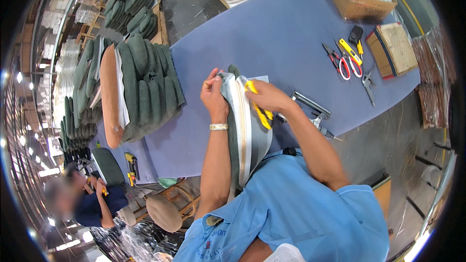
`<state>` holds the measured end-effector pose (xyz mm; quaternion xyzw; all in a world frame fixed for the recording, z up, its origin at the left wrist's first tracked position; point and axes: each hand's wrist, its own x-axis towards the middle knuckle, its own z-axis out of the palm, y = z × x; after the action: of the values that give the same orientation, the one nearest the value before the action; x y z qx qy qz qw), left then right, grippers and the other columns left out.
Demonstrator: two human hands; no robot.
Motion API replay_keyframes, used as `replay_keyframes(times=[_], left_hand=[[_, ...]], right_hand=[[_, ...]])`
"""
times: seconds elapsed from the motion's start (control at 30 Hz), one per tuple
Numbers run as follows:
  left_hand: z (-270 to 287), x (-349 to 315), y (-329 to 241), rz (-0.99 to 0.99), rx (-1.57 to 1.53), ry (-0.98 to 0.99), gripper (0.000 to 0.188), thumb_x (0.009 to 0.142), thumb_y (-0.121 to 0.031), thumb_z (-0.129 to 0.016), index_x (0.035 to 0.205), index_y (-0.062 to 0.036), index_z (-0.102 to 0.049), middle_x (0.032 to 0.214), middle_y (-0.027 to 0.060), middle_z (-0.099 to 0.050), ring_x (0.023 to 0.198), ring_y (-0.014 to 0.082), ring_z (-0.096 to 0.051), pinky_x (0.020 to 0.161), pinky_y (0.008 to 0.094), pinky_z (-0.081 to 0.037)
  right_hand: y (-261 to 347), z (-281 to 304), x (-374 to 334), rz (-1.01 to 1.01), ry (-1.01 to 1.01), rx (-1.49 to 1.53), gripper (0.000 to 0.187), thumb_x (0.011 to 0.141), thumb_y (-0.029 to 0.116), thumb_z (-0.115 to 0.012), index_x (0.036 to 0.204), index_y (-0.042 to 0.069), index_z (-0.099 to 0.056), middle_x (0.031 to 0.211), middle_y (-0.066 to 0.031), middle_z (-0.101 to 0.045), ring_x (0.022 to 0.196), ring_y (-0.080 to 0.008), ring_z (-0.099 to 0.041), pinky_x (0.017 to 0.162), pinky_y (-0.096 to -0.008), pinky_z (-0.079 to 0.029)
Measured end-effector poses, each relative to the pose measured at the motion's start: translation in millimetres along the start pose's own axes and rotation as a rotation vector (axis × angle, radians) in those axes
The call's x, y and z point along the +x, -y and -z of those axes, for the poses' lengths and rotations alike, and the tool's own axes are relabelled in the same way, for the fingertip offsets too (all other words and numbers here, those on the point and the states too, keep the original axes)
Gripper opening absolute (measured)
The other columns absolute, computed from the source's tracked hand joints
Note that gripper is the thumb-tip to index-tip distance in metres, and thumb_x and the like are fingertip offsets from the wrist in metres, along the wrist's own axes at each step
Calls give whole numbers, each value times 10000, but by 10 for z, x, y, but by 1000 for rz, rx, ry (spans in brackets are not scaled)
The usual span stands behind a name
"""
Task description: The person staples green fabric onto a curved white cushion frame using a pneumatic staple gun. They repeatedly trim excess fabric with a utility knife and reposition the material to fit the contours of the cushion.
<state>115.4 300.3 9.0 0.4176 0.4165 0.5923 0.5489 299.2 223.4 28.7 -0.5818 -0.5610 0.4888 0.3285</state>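
One padded panel (233, 131), dark green on its left face, with white layers and a tan rim showing along its edge and a grey sheet to the right: located at the near side of the blue-covered table (208, 53), before the wearer, stood on its side, presumably so that the layered edge faces up to view. One left hand (216, 96), metal watch (219, 126) at the wrist: fingers curled on the panel's upper end, pinching the cloth there, a hold that likely steadies it. One right hand (266, 96): closed around a yellow cutter (265, 117), kept against the panel's edge, apparently for close control; the blade cannot be made out. Panel's lower end: near the blue shirt (291, 204), which may serve as a backstop; contact cannot be told. One staple gun (313, 104): lying just beyond the right forearm, seemingly parked within reach. Red-handled scissors (344, 68), a second yellow cutter (350, 51) and grey pliers (368, 87): grouped at the table's far right, apparently to leave the middle for work. One cardboard carton (347, 6) of white stuffing: at the far corner, its walls containing the loose fill. One stack of green pads (150, 87): at the left, pads set on edge side by side, probably to save room, a tan curved piece (110, 99) at its outer end.
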Motion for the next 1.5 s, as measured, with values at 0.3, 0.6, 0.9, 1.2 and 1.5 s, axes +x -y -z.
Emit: replay_keyframes(times=[0.3,0.6,0.9,1.2,1.5], left_hand=[[1438,-1015,-367,2,62,-529,103,1009,-67,-673,968,-2,-604,1149,208,-727,956,260,-756,838,345,-639],[2555,-3263,666,225,219,-1367,147,942,-74,-729,945,42,-639,896,133,-747,710,173,-748,616,280,-600],[2627,-5082,3046,1005,-47,-1811,166,815,-201,-734,907,-64,-750,943,180,-781,962,356,-766,868,461,-595],[3533,-2858,1695,513,-298,-1304,232,919,-116,-716,1088,42,-732,1045,176,-760,968,245,-758,807,366,-617],[2594,-2690,430,446,404,-1203,317,901,-278,-732,1151,-85,-765,1227,189,-728,1146,337,-701,989,435,-548]], right_hand=[[-1426,902,-573,-342,-243,-326,514,975,463,-675,1169,-13,-681,1035,-197,-744,881,-327,-734,799,-442,-558],[-1282,430,-305,-436,18,332,489,1069,448,-588,1332,40,-637,1199,-109,-697,955,-194,-672,838,-365,-562],[-367,-265,-308,-451,-49,112,511,1004,339,-621,1336,-47,-590,1271,-174,-652,1100,-316,-654,892,-472,-551],[-252,-152,-290,-370,-50,-2,508,979,361,-667,1274,-45,-593,1256,-185,-633,1080,-309,-639,887,-472,-547],[-206,-478,-327,-231,-13,52,581,1054,363,-558,1439,-62,-463,1360,-220,-578,1179,-304,-615,983,-466,-525]])
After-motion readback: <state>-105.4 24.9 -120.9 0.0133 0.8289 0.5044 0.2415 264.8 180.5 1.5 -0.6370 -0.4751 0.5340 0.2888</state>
